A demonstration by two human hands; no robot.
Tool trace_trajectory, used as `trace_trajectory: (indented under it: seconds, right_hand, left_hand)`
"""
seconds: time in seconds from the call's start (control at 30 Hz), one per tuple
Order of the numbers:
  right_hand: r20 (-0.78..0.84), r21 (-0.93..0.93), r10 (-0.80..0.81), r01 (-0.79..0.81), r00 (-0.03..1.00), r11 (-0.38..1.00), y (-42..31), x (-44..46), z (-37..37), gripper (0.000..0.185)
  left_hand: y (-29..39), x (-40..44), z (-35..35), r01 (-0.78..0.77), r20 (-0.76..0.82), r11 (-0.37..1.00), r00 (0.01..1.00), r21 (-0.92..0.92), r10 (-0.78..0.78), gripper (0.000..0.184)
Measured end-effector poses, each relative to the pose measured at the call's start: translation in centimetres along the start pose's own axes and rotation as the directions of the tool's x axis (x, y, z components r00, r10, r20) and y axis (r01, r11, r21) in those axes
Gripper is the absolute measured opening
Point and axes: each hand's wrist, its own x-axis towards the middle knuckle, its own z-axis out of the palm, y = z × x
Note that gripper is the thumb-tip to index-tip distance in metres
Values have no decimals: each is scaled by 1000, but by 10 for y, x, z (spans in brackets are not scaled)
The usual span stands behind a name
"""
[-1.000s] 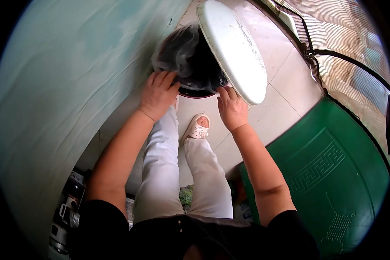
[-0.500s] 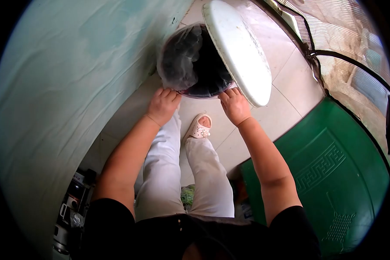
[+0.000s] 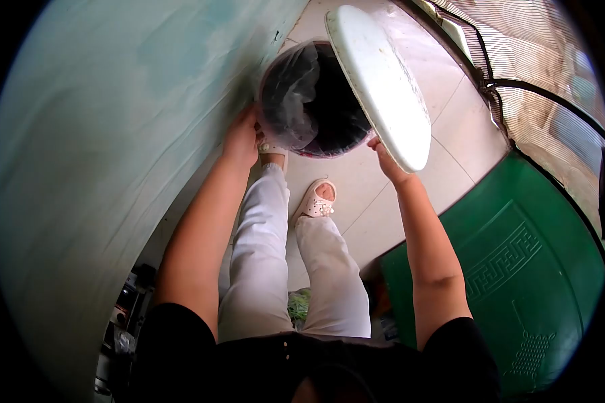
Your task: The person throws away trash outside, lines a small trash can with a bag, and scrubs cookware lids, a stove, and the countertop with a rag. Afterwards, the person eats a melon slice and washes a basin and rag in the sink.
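Status: round dark bin with a reddish rim [image 3: 324, 156] sits on the pale tiled floor [image 3: 357, 185], ahead of my 2 feet. Translucent wrinkled plastic bag [image 3: 292, 101] is in its mouth, film lapping the near rim. I'd call the lining mostly done.

Left by my read: film on the left side looks loose and creased, not yet smooth. Can't verify the right edge; the white oval hard-looking cover with a worn rim [image 3: 383, 87] is tilted up over that side and hides it.

Left hand [image 3: 242, 138]: at the bin's left flank, fingers partly curled; can't tell if it has hold of film. Right hand [image 3: 387, 160]: fingers drawn together at the bag edge, partly behind the cover; pinch or just contact, can't tell.
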Motion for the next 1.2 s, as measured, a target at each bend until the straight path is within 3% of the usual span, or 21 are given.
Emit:
trace_trajectory:
  seconds: [0.07,0.1,0.13,0.2,0.33,0.4,0.43,0.47,0.5,0.57,0.63,0.67,0.77,0.8,0.87,0.93,0.97,1.1,1.2]
  right_hand:
    - [-165,-107,22,-40,986,993,-4,-5,-7,18]
    - [-169,-109,25,-43,985,993,-12,-10,-11,18]
    - [-108,-224,-70,45,992,974,-38,-13,-17,20]
    - [-19,-273,-178,166,984,947,-67,-6,-7,24]
    - [34,-181,-284,286,958,941,-77,38,60,32]
    - [394,-313,64,69,917,947,-89,75,86,34]
    - [461,-348,151,22,874,937,-83,83,96,35]
    - [522,-389,236,-17,820,921,-78,91,105,37]
    - [453,-518,178,95,874,850,-53,87,127,38]
    - [390,-635,107,183,915,751,-35,91,148,39]
    - [550,-616,334,101,765,781,-27,103,154,38]
    - [552,-618,342,97,761,780,-28,98,151,38]
    - [503,-540,242,83,830,837,-32,84,128,34]
    - [387,-429,72,111,919,896,-34,73,118,32]
    - [210,-283,-129,186,969,941,-56,46,86,27]
    - [180,-146,-107,134,978,980,-88,4,45,24]
    - [186,-37,-54,62,981,997,-96,-17,29,23]
    - [237,-71,148,-135,960,988,-102,-112,-20,19]
    - [291,-230,240,-176,926,957,-111,-177,-56,20]
  left_hand:
    - [-13,23,-2,-21,-36,999,999,-26,20,26]
    - [-20,32,-5,-45,-79,998,996,-50,41,26]
    - [-24,37,-6,-42,-75,998,996,-48,39,26]
    - [-29,47,-5,-86,-63,971,995,-223,74,27]
    - [-37,49,-11,-115,-122,974,988,-195,92,27]
    - [-41,56,-23,-262,-24,955,963,140,268,26]
    - [-36,55,-22,-320,21,914,945,248,325,26]
    - [-22,34,-6,-216,-84,961,969,172,233,25]
    - [-13,21,5,-116,-182,990,975,81,129,24]
    - [-15,21,-2,-72,-216,992,972,102,93,23]
    - [-17,21,-6,-29,-172,987,984,159,57,22]
    - [-16,17,-8,-20,-173,987,984,158,48,22]
    - [-11,10,-12,82,-172,996,982,35,-75,23]
    - [-13,5,-18,54,-132,999,990,-8,-55,24]
    - [-15,-9,-27,28,-89,998,995,-58,-33,25]
    - [-17,-34,-35,65,-279,998,958,-1,-62,32]
    - [-22,-47,-45,108,-297,994,949,-7,-105,34]
    - [-34,-132,-87,232,-374,970,908,72,-189,39]
    - [-32,-218,-120,244,-470,952,873,184,-133,31]
